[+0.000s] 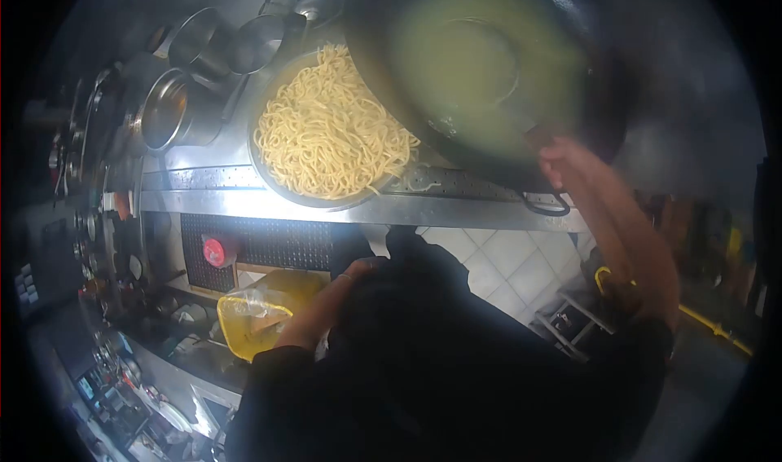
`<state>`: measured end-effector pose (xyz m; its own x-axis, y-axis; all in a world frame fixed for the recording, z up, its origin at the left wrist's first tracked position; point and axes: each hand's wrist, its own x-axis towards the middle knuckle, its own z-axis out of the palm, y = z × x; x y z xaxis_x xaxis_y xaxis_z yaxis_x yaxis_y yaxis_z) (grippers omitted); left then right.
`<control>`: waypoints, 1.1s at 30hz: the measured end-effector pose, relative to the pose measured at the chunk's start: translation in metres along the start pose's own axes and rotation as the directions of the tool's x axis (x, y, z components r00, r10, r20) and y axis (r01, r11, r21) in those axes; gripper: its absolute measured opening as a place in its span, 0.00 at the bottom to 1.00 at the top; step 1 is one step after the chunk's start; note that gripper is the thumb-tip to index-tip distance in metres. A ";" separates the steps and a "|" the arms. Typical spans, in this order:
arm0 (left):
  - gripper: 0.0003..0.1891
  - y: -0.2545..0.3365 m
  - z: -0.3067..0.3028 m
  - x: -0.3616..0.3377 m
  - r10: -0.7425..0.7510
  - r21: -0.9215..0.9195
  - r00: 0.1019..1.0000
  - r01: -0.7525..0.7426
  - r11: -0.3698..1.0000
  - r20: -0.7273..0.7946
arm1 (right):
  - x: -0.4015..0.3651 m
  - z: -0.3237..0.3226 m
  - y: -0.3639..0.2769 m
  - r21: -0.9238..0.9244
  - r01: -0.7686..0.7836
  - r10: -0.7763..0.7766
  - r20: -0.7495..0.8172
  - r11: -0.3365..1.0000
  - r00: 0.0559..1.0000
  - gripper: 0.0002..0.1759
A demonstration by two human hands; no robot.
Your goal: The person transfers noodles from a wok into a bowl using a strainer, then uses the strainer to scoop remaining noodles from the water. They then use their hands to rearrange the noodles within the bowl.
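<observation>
Dark shirt (440,372) up close, right hand (568,159) wrapped round a handle (536,137) over the wok (381,63), left hand (366,266) low, its grip unclear, noodles (326,136) heaped alongside!

On the bench (464,209), we locate noodles (334,128) in a bowl (281,187), left of the wok (379,50), which contains liquid (546,63). We find pots (165,112) left of the bowl and a bin (236,341) nearer than the bench.

Head-worn view, steeply down over wok (381,64)
</observation>
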<state>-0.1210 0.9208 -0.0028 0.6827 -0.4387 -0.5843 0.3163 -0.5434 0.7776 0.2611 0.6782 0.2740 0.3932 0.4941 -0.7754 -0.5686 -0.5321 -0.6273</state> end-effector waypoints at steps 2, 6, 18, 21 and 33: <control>0.17 0.017 -0.006 -0.005 -0.009 0.025 1.000 0.010 1.000 -0.017 | -0.010 0.010 0.001 0.028 -0.012 0.009 0.086 1.000 0.996 0.11; 0.17 0.030 -0.008 -0.012 -0.032 0.032 0.998 0.034 0.999 -0.061 | -0.022 0.025 0.001 0.190 -0.008 -0.036 0.223 0.982 0.974 0.15; 0.15 -0.008 -0.043 -0.044 -0.058 0.011 0.996 0.059 0.998 -0.061 | -0.078 0.128 -0.031 0.016 0.192 -0.192 0.005 0.981 0.981 0.21; 0.14 -0.034 -0.053 -0.053 -0.071 0.006 0.997 0.071 0.997 -0.021 | -0.076 0.169 -0.024 -0.102 0.204 -0.216 -0.121 0.974 0.969 0.23; 0.19 -0.171 -0.018 -0.041 -0.270 -0.539 0.939 0.342 0.769 0.212 | -0.105 0.256 -0.001 -0.759 0.135 -0.613 -0.392 0.637 0.686 0.30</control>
<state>-0.1909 1.0443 -0.1075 0.4165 -0.4173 -0.8077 0.8323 -0.1824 0.5235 0.0360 0.8027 0.3744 0.9017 0.3951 -0.1756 0.2391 -0.7940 -0.5589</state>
